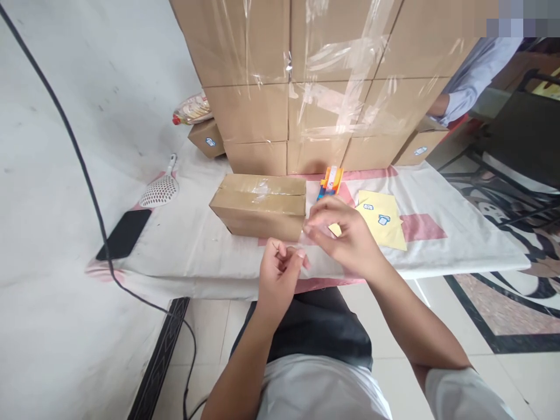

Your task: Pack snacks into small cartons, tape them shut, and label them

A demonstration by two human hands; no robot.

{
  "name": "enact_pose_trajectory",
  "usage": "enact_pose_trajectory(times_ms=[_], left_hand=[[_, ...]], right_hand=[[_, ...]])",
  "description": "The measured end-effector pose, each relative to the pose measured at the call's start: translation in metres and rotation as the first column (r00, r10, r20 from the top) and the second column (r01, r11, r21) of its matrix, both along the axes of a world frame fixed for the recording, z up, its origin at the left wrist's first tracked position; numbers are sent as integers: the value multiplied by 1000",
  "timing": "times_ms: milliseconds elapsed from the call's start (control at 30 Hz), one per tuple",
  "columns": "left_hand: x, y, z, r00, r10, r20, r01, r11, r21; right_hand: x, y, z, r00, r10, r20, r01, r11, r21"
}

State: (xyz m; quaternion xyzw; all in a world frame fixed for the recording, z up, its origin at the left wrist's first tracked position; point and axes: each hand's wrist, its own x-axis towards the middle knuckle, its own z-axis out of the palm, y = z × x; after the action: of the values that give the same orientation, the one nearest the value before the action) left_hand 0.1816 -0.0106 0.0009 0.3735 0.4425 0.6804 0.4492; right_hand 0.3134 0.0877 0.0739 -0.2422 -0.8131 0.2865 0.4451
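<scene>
My left hand [281, 269] is in front of the table's near edge side, fingers curled in and thumb against them; whatever it may hold is too small to make out. To its right, my right hand [343, 234] pinches thumb and fingertips together beside the right end of a taped cardboard box [262, 220]. Anything within that pinch is too small to name. Behind my right hand stands an orange and blue tape dispenser [333, 179], partly covered by it. Yellow sticker sheets [387, 230] with small blue-edged stickers lie right of that hand.
Stacked cardboard boxes [249, 111] wrapped in clear tape rise at the back. On the left lie a white perforated skimmer [161, 190] and a black phone [126, 233]. A black cable [83, 157] hangs across the left side. Another person's sleeve [475, 81] shows behind the stack.
</scene>
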Motion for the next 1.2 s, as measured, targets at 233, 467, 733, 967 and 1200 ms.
enact_pose_trajectory(times_ms=[233, 467, 733, 967, 1200], left_hand=[[-54, 4, -1, 855, 415, -310, -420, 906, 53], [-91, 13, -3, 297, 631, -716, -430, 758, 490], [-100, 48, 5, 30, 423, -906, -152, 898, 414], [-92, 44, -6, 74, 424, -902, -234, 887, 398], [-91, 37, -21, 28, 541, -841, -222, 823, 523]], right_hand=[[-72, 68, 33, 995, -98, -12, 95, 982, -164], [-126, 88, 21, 921, -155, 357, 257, 931, -258], [-125, 93, 12, 797, -174, 578, 227, 974, -19], [-121, 152, 12, 706, -550, 447, 515, 831, 210], [-20, 88, -49, 932, -354, 75, 362, 917, -165]])
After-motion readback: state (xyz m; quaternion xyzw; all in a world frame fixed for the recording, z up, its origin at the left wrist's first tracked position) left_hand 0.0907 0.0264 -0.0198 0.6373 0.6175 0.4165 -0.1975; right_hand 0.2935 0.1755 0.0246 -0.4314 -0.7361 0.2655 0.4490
